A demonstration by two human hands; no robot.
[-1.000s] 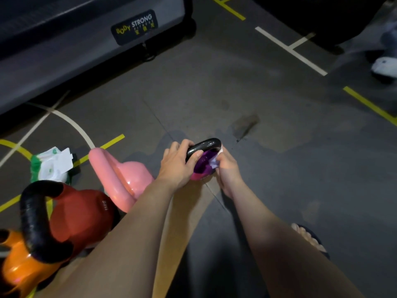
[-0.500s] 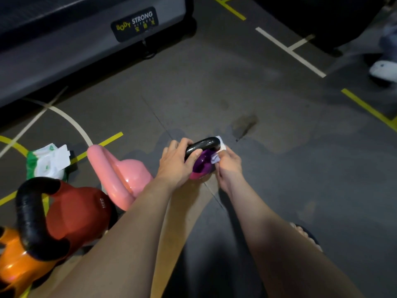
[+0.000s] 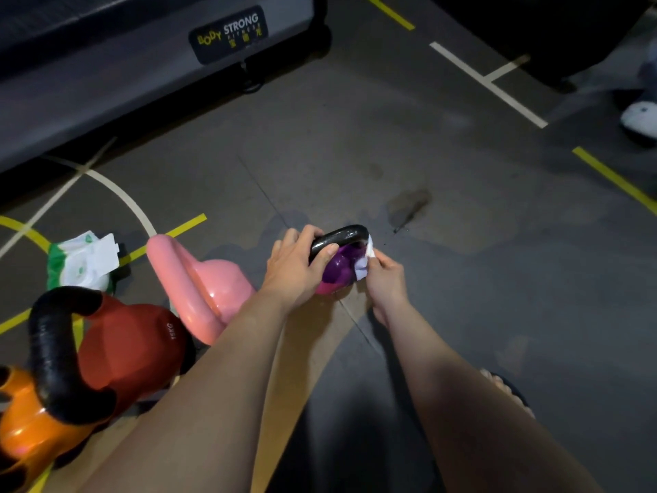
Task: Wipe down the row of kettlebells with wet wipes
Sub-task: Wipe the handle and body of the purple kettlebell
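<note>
A small purple kettlebell (image 3: 337, 266) with a black handle stands on the grey floor at the centre. My left hand (image 3: 295, 268) grips its handle from the left. My right hand (image 3: 385, 275) pinches a white wet wipe (image 3: 363, 259) against the kettlebell's right side, just under the handle's end. Left of it stand a pink kettlebell (image 3: 209, 290), a red kettlebell (image 3: 131, 346) with a black handle, and an orange kettlebell (image 3: 25, 428) at the lower left edge.
A green and white wet wipe pack (image 3: 83, 261) lies open on the floor behind the red kettlebell. A grey Body Strong machine base (image 3: 142, 65) runs along the top left. A person's white shoe (image 3: 640, 115) is at the far right. My sandalled foot (image 3: 508, 389) shows lower right.
My right hand has drawn the wipe slightly down the purple kettlebell's right side. My left hand keeps its grip on the handle.
</note>
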